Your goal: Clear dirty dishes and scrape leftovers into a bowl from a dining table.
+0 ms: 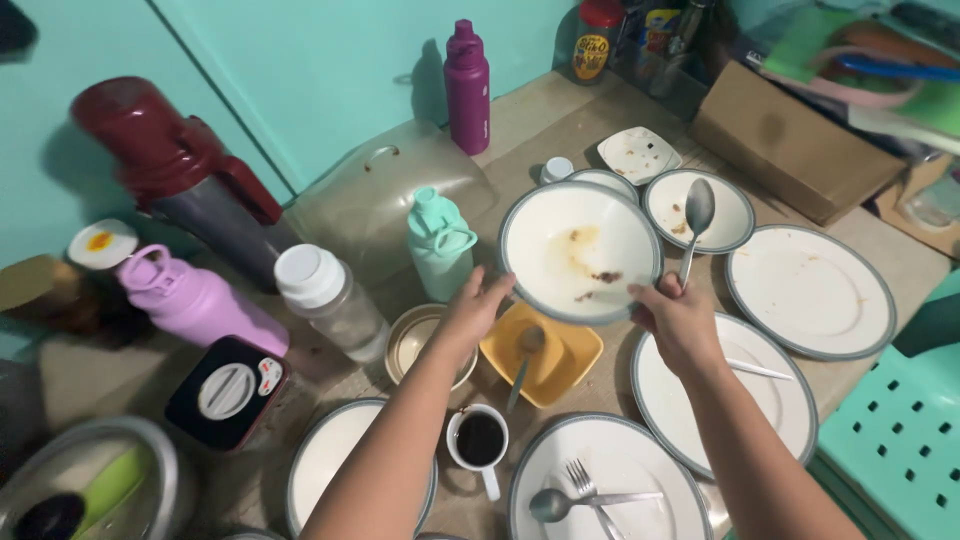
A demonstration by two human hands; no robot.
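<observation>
We are holding the dirty bowl (580, 252) tilted above the table, left hand (470, 315) gripping its lower-left rim, right hand (680, 320) gripping the lower-right rim and also pinching a spoon (695, 222) that is pointing up. The yellow dish (545, 355) is sitting just below the bowl.

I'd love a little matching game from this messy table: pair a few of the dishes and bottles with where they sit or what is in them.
Things:
1. dirty bowl
2. white mug
3. yellow dish
4. maroon bottle

States:
A. by the wall, at the back
B. held up between the left hand and the right hand
C. holds dark liquid
D. has a spoon lying in it

Pairs: 1-B, 2-C, 3-D, 4-A
</observation>
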